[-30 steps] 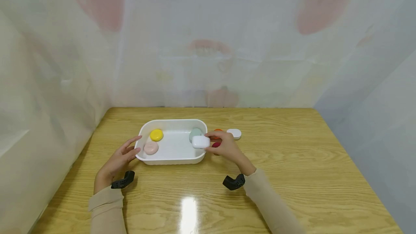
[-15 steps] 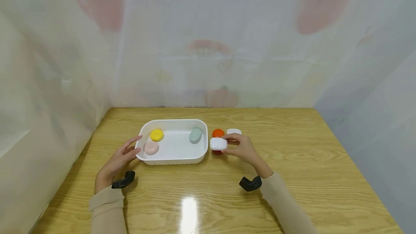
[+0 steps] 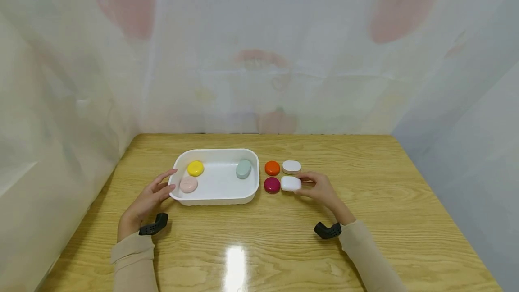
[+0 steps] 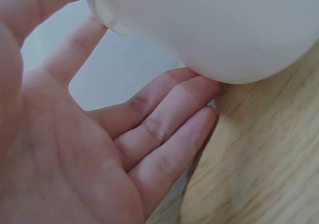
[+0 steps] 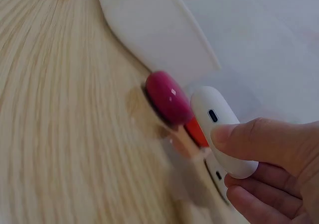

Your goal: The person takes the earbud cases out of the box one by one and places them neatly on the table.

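Note:
My right hand (image 3: 322, 189) pinches a white earbud charging case (image 3: 291, 184) between thumb and fingers. A small charging port shows on its side in the right wrist view, where the case (image 5: 224, 132) appears tilted and near the table; contact with the wood is unclear. Just beyond it lies a second white case (image 3: 292, 166). To its left are a crimson rounded case (image 3: 272, 185) and an orange one (image 3: 272, 168). My left hand (image 3: 147, 199) touches the left end of a white plastic bin (image 3: 215, 202), its fingertips against the outer wall (image 4: 209, 40).
Inside the bin sit a yellow case (image 3: 195, 168), a pale pink case (image 3: 188, 184) and a pale green case (image 3: 243, 169). The wooden table (image 3: 365, 184) meets a printed curtain (image 3: 263, 98) behind and at both sides.
My right hand has carried the white earbud charging case from over the bin's right end rightward, past the crimson and orange cases. My left hand stays at the bin.

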Tool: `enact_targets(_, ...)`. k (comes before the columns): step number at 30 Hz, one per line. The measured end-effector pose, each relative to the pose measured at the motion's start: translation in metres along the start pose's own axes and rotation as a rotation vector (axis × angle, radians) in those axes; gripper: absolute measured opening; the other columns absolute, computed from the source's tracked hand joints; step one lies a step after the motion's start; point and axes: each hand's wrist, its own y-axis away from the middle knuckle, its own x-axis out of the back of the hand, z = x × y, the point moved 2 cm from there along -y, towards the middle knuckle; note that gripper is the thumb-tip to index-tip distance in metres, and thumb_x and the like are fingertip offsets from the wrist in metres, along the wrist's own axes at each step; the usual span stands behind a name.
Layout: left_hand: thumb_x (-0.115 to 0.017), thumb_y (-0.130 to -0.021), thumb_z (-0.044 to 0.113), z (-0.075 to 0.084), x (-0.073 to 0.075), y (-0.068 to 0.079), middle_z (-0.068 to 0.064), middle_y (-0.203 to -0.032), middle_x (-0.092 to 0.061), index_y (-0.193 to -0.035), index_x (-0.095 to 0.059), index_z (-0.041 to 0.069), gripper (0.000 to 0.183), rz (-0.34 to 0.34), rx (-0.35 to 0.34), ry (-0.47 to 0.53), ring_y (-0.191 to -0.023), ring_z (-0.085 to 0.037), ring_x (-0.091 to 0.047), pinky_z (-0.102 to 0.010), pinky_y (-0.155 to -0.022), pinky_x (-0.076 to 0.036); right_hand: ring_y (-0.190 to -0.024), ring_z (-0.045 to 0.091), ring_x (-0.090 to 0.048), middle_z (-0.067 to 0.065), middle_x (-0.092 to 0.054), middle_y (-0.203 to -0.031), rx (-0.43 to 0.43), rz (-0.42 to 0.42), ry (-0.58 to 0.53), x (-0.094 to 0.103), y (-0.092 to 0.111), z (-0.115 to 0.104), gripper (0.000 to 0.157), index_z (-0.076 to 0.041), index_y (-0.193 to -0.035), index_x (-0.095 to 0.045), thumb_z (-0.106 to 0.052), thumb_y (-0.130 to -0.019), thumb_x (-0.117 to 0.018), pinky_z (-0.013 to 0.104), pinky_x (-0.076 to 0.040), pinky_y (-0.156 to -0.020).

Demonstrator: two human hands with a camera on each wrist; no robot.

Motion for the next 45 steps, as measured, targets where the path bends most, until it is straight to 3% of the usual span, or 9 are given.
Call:
enact_targets(6,-0.047,-0.101,0.04,0.001,0.0,0.001,-0.027,-0.152,-0.031,-0.154,-0.021,0.023,0.062,0.004,0.017,-0.017,-0.108,0.009,-0.044,-0.055,-0.114,-0.031,-0.107,0.039,-0.066,0.027,-0.065,-0.12,-0.04,-0.009,-0.009,0.005,0.003,0.011,0.043,0.005,-0.117,-0.065,-0.001,-0.076,-0.078,0.034,-0.056,-0.089)
enact_targets(12,-0.047,-0.101,0.039,0.002,0.0,0.001,-0.026,-0.152,-0.031,-0.154,-0.022,0.023,0.061,0.003,0.014,-0.027,-0.106,0.013,-0.045,-0.034,-0.107,-0.04,-0.109,0.041,-0.065,0.03,-0.065,-0.119,-0.054,-0.023,-0.003,0.005,0.003,0.016,0.043,0.008,-0.117,-0.063,-0.001,-0.078,-0.077,0.034,-0.055,-0.089)
enact_targets(16,-0.047,-0.101,0.04,0.001,0.0,0.0,-0.027,-0.152,-0.031,-0.154,-0.022,0.023,0.061,0.006,0.016,-0.024,-0.111,0.007,-0.045,-0.044,-0.111,-0.037,-0.109,0.04,-0.065,0.029,-0.065,-0.119,-0.05,-0.03,0.014,0.004,0.001,0.016,0.042,0.008,-0.117,-0.064,-0.002,-0.078,-0.077,0.036,-0.054,-0.091)
enact_targets(18,-0.047,-0.101,0.041,0.001,0.0,0.0,-0.026,-0.153,-0.029,-0.154,-0.021,0.025,0.062,0.008,0.025,-0.023,-0.121,-0.005,-0.046,-0.055,-0.114,-0.03,-0.109,0.04,-0.064,0.029,-0.065,-0.119,-0.042,-0.033,0.027,0.003,0.0,0.015,0.042,0.007,-0.117,-0.064,-0.002,-0.078,-0.077,0.037,-0.054,-0.092)
enact_targets(23,-0.048,-0.1,0.042,0.002,-0.001,0.0,-0.025,-0.157,-0.023,-0.155,-0.02,0.025,0.064,-0.001,0.035,0.007,-0.141,-0.038,-0.03,-0.061,-0.116,-0.024,-0.109,0.041,-0.064,0.029,-0.065,-0.119,-0.032,-0.041,0.052,0.003,0.001,0.013,0.042,0.008,-0.117,-0.064,0.001,-0.078,-0.076,0.04,-0.053,-0.093)
enact_targets(26,-0.048,-0.1,0.041,0.002,-0.002,0.0,-0.027,-0.156,-0.024,-0.155,-0.02,0.024,0.063,-0.003,0.026,0.014,-0.14,-0.038,-0.032,-0.062,-0.116,-0.023,-0.108,0.042,-0.064,0.03,-0.064,-0.12,-0.026,-0.043,0.06,0.002,0.001,0.012,0.042,0.009,-0.118,-0.063,0.002,-0.078,-0.075,0.041,-0.053,-0.093)
enact_targets(31,-0.046,-0.101,0.04,0.002,-0.001,0.0,-0.027,-0.154,-0.029,-0.155,-0.02,0.023,0.062,0.001,0.015,-0.015,-0.132,-0.024,-0.041,-0.059,-0.115,-0.027,-0.106,0.044,-0.064,0.032,-0.063,-0.118,0.012,-0.031,0.064,0.002,0.0,0.009,0.042,0.012,-0.116,-0.062,0.005,-0.077,-0.075,0.042,-0.053,-0.091)
enact_targets(38,-0.046,-0.101,0.04,0.003,-0.001,0.0,-0.029,-0.154,-0.027,-0.155,-0.019,0.023,0.062,0.002,0.019,-0.001,-0.139,-0.041,-0.031,-0.061,-0.115,-0.026,-0.108,0.043,-0.062,0.028,-0.066,-0.116,0.079,0.023,0.122,0.002,-0.002,-0.006,0.039,0.009,-0.115,-0.064,0.001,-0.078,-0.076,0.045,-0.053,-0.092)
enact_targets(45,-0.047,-0.101,0.04,0.004,-0.002,0.001,-0.029,-0.157,-0.02,-0.155,-0.018,0.023,0.064,-0.01,0.033,0.024,-0.143,-0.045,-0.026,-0.063,-0.115,-0.021,-0.111,0.044,-0.061,0.029,-0.063,-0.122,0.065,-0.04,0.017,-0.006,-0.006,-0.03,0.04,0.011,-0.119,-0.061,-0.001,-0.082,-0.073,0.046,-0.051,-0.095)
